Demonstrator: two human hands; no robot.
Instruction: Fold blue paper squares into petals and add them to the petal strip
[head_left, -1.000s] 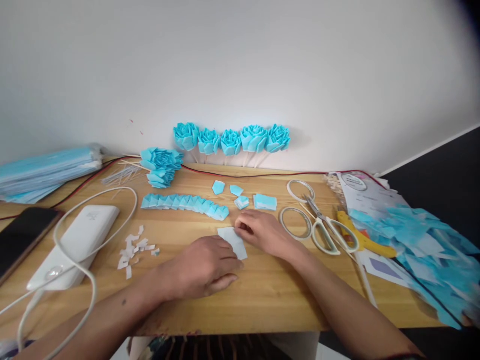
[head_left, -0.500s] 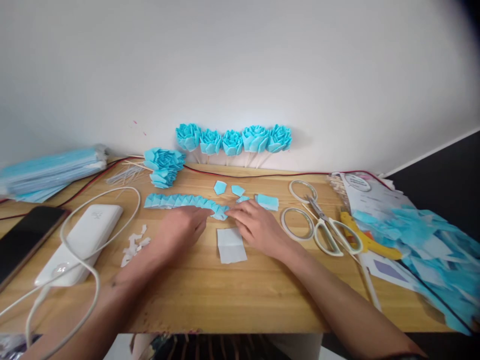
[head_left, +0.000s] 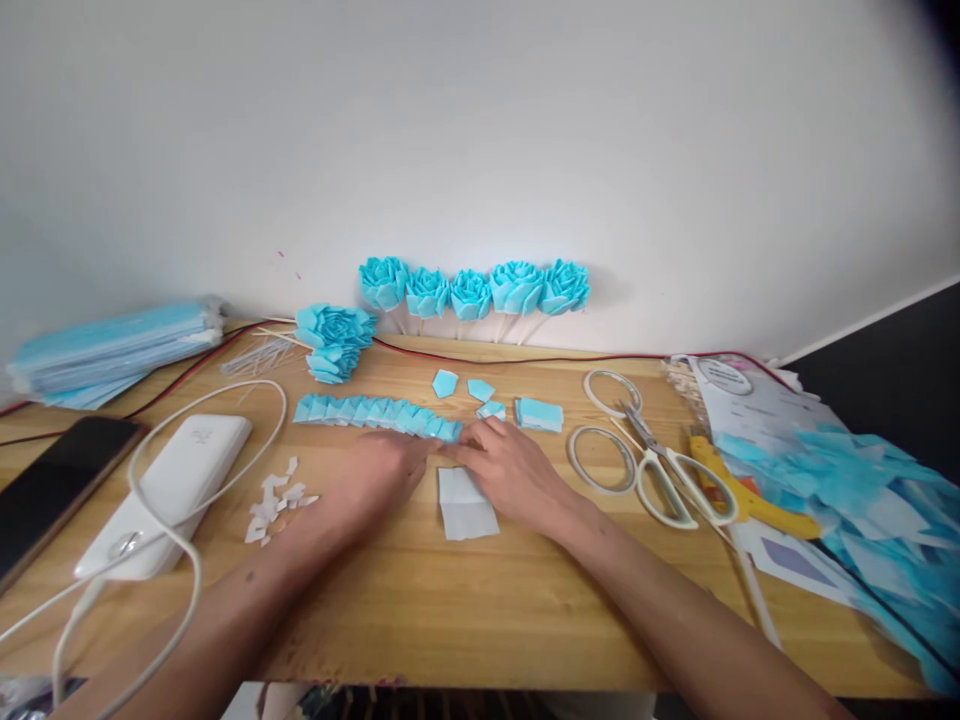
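Note:
A row of overlapping folded light-blue cloth pieces [head_left: 360,410] lies across the table, its right end between my hands. My left hand [head_left: 382,472] is closed, with its fingertips pinched at the near edge of that end. From the other side, my right hand [head_left: 514,468] has its bent fingers closed on the same end piece. What the fingertips cover is hidden. Just below my right hand lies a pale, creased square [head_left: 466,505], partly under its fingers. Beyond it are two blue pointed petals [head_left: 445,384], a small blue piece [head_left: 491,410] and a stack of blue rectangles [head_left: 538,414].
Several blue cloth flowers [head_left: 470,293] on sticks lean against the wall; others [head_left: 334,340] lie left. Scissors [head_left: 670,480], tape rolls [head_left: 602,460] and a yellow glue gun [head_left: 757,500] sit right, beside blue scraps [head_left: 862,480]. A power bank [head_left: 169,490], its cable and a phone [head_left: 64,480] occupy the left.
The view has shifted slightly, so everything sits a little lower and to the right. My left fingertips have come closer to my right ones at the row's end.

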